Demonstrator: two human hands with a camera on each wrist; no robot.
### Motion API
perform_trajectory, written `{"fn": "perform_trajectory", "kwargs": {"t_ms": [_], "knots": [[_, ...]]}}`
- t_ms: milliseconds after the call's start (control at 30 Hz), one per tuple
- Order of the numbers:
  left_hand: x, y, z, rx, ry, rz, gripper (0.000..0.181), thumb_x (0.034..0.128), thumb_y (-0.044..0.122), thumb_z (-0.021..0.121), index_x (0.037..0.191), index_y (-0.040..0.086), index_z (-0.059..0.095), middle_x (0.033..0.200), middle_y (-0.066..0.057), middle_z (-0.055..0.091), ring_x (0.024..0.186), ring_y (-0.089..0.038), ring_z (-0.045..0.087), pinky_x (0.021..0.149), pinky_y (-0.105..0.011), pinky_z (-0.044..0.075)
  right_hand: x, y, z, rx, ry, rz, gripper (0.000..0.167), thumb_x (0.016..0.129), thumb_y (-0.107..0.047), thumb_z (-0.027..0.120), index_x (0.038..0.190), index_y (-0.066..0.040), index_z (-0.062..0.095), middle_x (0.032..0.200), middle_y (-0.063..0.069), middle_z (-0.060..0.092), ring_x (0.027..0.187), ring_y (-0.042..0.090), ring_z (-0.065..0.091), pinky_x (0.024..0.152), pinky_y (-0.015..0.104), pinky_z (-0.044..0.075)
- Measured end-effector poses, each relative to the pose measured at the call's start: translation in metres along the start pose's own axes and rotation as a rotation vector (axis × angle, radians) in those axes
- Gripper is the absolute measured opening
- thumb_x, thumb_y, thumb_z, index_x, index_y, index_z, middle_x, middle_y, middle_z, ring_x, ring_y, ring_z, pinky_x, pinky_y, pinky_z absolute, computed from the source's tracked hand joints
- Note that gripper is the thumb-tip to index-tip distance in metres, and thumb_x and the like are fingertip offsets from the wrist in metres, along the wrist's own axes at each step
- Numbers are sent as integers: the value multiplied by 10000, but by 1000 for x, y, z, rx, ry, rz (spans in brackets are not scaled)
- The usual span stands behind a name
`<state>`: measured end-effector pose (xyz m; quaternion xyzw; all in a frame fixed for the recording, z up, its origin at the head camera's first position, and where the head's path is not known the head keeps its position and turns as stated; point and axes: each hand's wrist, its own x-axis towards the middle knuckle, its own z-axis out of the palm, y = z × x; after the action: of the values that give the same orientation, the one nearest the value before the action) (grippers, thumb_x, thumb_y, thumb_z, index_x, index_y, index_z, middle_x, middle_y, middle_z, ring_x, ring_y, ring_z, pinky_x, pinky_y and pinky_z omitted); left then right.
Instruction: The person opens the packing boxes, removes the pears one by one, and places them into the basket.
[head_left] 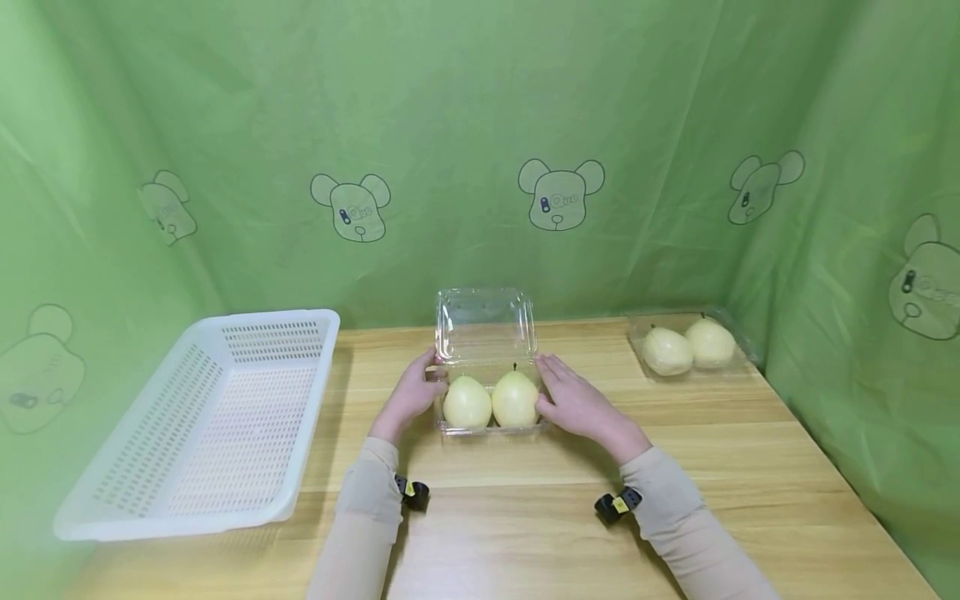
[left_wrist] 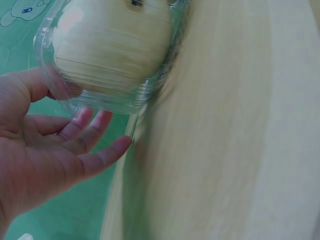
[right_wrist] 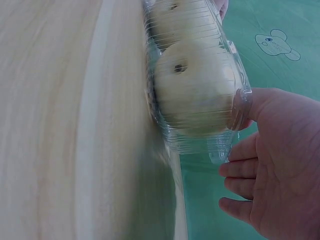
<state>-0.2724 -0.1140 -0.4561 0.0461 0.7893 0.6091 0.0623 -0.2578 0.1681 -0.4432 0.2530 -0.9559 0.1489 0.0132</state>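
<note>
A clear plastic clamshell box (head_left: 487,432) rests on the wooden table with its lid (head_left: 486,329) standing up at the back. Two pale yellow pears (head_left: 467,403) lie side by side inside it; the right-hand one (head_left: 516,398) has its stem upward. At the box's left side, my left hand (head_left: 411,393) pinches the wall, with the thumb over the rim and the fingers outside, as the left wrist view shows. My right hand (head_left: 583,402) grips the opposite wall in the same way, its thumb (right_wrist: 244,111) at the rim beside a pear.
On the left stands a white perforated plastic basket (head_left: 296,467). At the back right, two more pears (head_left: 667,351) sit in another clear container (head_left: 637,329). Green curtain (head_left: 465,100) with printed bear heads closes off the back and both sides of the table (head_left: 517,533).
</note>
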Motion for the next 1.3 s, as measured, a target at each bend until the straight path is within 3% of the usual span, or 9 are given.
{"fn": "perform_trajectory", "kwargs": {"t_ms": [1300], "knots": [[-1, -1, -1, 40, 1, -19, 775, 816, -50, 566, 1506, -70, 214, 1371, -228, 503, 1245, -361, 528, 1060, -436, 473, 2, 1, 2, -7, 5, -8, 701, 926, -264, 479, 1477, 109, 258, 1556, 277, 275, 1455, 433, 255, 1208, 514, 241]]}}
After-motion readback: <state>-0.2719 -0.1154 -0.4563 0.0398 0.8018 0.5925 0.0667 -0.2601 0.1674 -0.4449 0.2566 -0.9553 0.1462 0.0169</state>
